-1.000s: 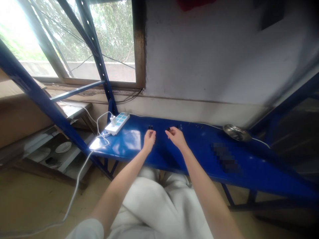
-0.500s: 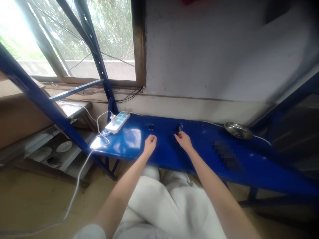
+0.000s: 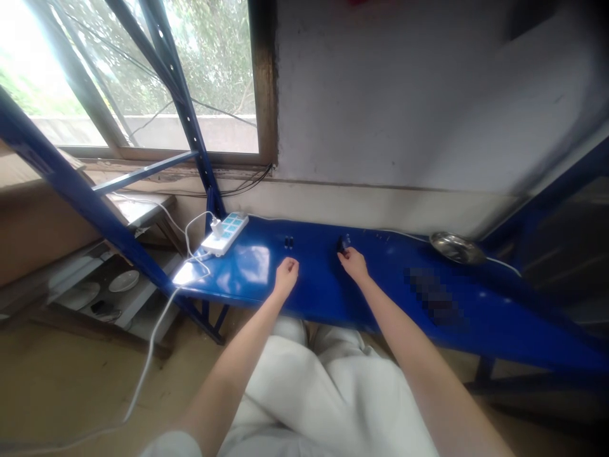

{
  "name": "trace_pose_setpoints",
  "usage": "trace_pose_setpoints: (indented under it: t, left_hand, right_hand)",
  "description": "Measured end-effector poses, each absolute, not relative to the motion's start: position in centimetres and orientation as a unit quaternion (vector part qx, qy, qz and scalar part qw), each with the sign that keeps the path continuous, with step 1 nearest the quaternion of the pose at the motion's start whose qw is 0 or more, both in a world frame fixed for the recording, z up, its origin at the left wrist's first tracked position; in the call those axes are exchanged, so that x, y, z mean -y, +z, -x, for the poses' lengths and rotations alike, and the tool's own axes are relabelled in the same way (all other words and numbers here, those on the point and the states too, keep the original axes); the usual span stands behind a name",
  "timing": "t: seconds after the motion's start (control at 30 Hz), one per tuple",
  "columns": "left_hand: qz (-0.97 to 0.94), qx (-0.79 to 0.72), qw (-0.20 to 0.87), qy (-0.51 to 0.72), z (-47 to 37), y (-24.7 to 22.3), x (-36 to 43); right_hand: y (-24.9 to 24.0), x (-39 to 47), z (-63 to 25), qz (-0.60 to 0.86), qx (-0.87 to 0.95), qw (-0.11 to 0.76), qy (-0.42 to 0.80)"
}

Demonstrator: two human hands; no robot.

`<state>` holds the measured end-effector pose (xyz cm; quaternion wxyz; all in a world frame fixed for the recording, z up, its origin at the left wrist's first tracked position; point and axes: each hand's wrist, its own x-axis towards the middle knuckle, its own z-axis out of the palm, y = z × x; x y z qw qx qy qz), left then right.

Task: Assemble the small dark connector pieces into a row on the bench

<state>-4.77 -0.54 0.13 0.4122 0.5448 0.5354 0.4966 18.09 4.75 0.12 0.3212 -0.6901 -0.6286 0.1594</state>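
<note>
My left hand [image 3: 287, 274] rests over the blue table [image 3: 314, 292] with its fingers curled and pressed together. Whatever is in them, if anything, is hidden. Just beyond it lie two small black pieces [image 3: 288, 242] side by side. My right hand [image 3: 353, 262] is closed, its thumb and fingertips pinched at the near end of a small dark object [image 3: 339, 244] too blurred to name. Small clear, shiny pieces [image 3: 347, 240] lie right beside that object.
A white power strip [image 3: 225, 233] with a plug and cable sits at the table's left end. A shiny metal dish [image 3: 457, 247] stands at the right, beyond a pixelated dark patch [image 3: 435, 297]. Tiny bits [image 3: 379, 237] lie near the back edge. Blue posts rise at the left.
My right hand has shifted slightly, and its thumb and fingers have come together at the dark object. My left hand stays in place.
</note>
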Motion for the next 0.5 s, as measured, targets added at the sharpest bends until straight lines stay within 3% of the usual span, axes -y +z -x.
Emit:
trace_pose_setpoints:
  t: [0.5]
  left_hand:
    - [-0.55, -0.536, 0.412, 0.49, 4.9, 0.0, 0.5]
  right_hand:
    - [0.6, -6.3, -17.2, 0.739, 0.625, 0.217, 0.133]
